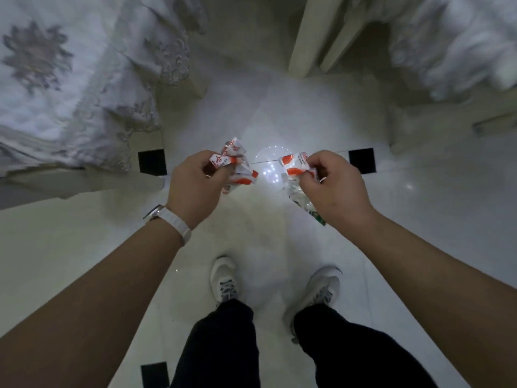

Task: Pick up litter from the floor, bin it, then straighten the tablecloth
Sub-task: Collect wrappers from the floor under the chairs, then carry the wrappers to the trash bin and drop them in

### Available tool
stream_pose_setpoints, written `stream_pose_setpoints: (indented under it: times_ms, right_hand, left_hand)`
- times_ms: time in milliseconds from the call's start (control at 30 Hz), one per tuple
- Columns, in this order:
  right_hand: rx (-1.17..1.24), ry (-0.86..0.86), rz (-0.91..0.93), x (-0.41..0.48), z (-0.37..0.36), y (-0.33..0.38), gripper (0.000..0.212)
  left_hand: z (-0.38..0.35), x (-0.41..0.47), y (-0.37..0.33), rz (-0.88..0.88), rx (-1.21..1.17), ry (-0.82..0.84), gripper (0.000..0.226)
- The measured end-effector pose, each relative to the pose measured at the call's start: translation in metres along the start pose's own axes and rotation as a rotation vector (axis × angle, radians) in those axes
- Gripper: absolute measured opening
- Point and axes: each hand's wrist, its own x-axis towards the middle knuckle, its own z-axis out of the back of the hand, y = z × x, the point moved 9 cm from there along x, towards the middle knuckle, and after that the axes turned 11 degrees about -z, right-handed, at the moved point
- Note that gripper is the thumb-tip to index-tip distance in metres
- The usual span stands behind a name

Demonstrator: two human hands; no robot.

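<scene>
Litter (296, 166) is up off the floor (419, 219), held in both hands. Nearest the camera, below the hands, are dark trousers (223, 345) and two pale lace-up shoes (223, 278) planted on the glossy white tiles. Both bare forearms reach forward, and a white-strapped watch (170, 219) sits on the left wrist just behind the left hand (193, 189). The fingers of that hand are curled and pinch a crumpled white-and-orange wrapper (237, 161), which sticks out past the fingertips. The right hand (333, 189), level with the left and apart from it, is likewise curled, its fingertips pinching a second white-and-orange wrapper. A scrap of clear plastic (307, 204) with a green edge hangs under its palm. Between the two hands a bright glare (270, 175) shines on the floor. Just beyond each hand a black inlay tile (152, 165) is set into the floor, one outside the left hand and the other outside the right. Farther off, beyond and to the left of the left hand, the white tablecloth (70, 93) hangs in folds with grey embroidered flowers. Pale furniture legs (305, 35) stand far ahead, between the hands' lines. More white fabric (447, 43), blurred, lies beyond the right hand.
</scene>
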Motion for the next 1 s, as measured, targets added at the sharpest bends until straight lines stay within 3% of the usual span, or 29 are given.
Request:
stream_pose_setpoints:
  times_ms: [200, 433, 833, 1000]
  right_hand:
    - [0.075, -0.134, -0.055, -0.065, 0.111, 0.077, 0.006]
    - [0.118, -0.203, -0.074, -0.145, 0.189, 0.166, 0.009]
    - [0.221, -0.171, 0.124, -0.258, 0.247, 0.275, 0.015]
    - [0.234, -0.073, 0.222, -0.293, 0.246, 0.314, 0.01]
  left_hand:
    - [0.08, -0.017, -0.102, 0.017, -0.138, 0.019, 0.013]
    - [0.175, -0.049, -0.199, 0.038, -0.303, 0.008, 0.011]
    - [0.311, -0.141, -0.28, 0.106, -0.44, -0.221, 0.007]
    - [0.363, -0.197, -0.294, 0.106, -0.352, -0.345, 0.009]
